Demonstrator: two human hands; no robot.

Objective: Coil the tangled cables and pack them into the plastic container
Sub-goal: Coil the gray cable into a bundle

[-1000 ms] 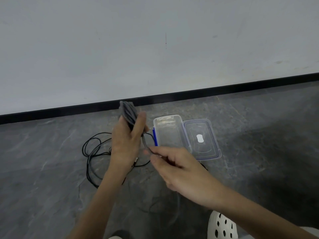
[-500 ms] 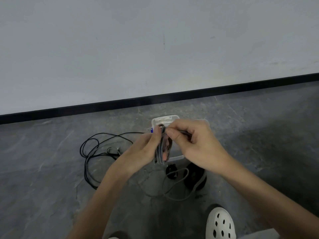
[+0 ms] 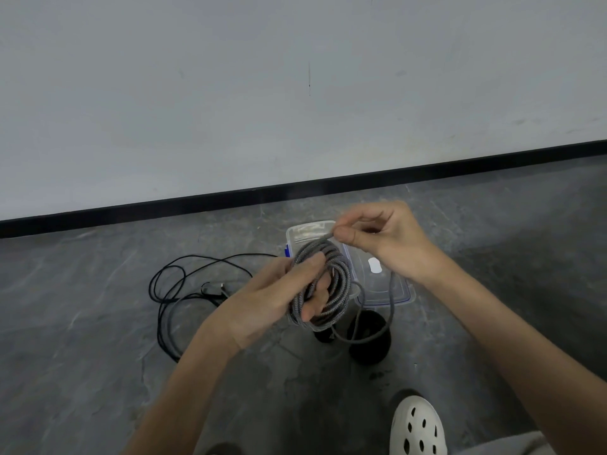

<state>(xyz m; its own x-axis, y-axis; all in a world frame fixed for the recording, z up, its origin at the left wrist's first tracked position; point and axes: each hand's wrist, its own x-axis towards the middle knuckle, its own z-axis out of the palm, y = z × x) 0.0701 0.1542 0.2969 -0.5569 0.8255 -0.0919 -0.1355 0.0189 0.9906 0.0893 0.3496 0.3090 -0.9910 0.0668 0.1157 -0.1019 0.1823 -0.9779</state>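
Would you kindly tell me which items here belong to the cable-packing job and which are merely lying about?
Job: grey braided cable, coiled in the left hand, pinched by the right hand; black cable; plastic container, lid.
Lying about: black round objects, unidentifiable; white shoe.

— Grey braided cable?
— Coiled in loops, held up over the clear plastic container, one tail hanging.
— Black cable?
— Loosely tangled on the floor, left of container.

At centre frame, the grey cable wears a woven, braided cloth sheath, matt. Behind it the container is clear glossy plastic. At left the black cable looks smooth and rubbery. The floor is matt, mottled stone.
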